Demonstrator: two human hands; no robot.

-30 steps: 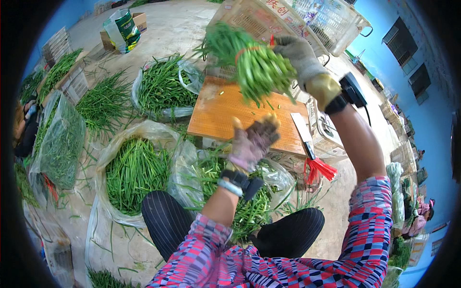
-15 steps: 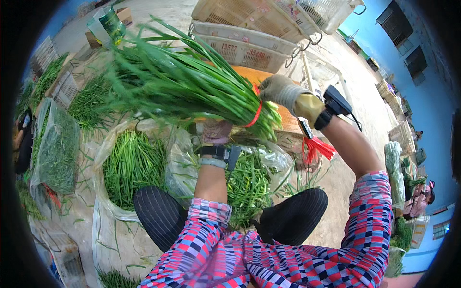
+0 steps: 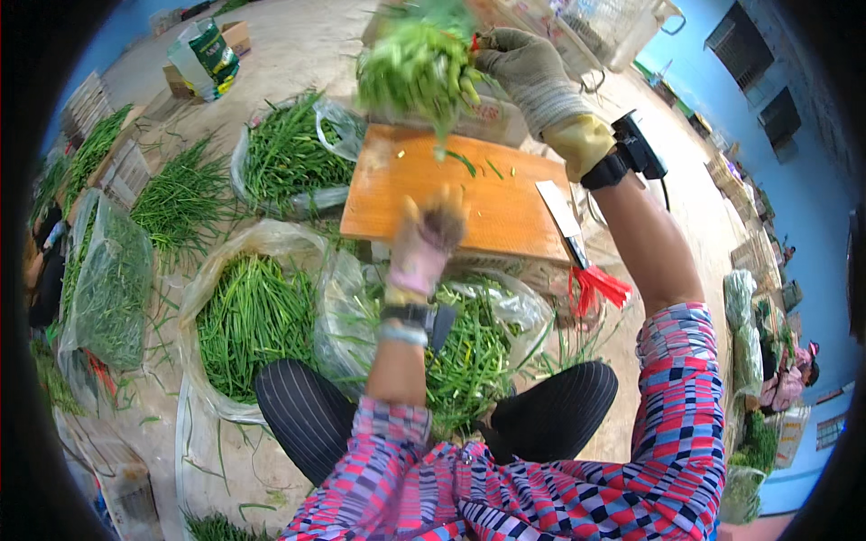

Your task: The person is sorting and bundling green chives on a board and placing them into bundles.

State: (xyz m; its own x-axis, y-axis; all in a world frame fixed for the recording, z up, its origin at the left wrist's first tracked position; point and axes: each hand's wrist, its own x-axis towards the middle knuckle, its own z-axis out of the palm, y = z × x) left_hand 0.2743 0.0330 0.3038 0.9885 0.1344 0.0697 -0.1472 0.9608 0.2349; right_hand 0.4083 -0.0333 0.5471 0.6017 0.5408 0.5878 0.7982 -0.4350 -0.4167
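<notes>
My right hand (image 3: 528, 77), in a grey and yellow glove, grips a tied bunch of green chives (image 3: 419, 77) at its red band. It holds the bunch up over the far edge of an orange-brown cutting board (image 3: 397, 171), with the pale cut ends facing me; the bunch is blurred. Above the near left part of the board is my left hand (image 3: 428, 239), gloved and blurred, its thumb apart from the fingers and nothing in it. A knife (image 3: 559, 209) lies along the board's right side. Green scraps dot the board.
Red ties (image 3: 598, 287) hang at the board's near right corner. Plastic bags of chives (image 3: 253, 316) stand left and in front of me, with another bag (image 3: 293, 153) beyond. Loose chives (image 3: 180, 198) lie on the floor. Crates (image 3: 622, 32) stand at the back.
The bunch has swung up and away to the far side, baring the board. My left hand has let go of it and moved forward over the board; my right hand rose with the bunch.
</notes>
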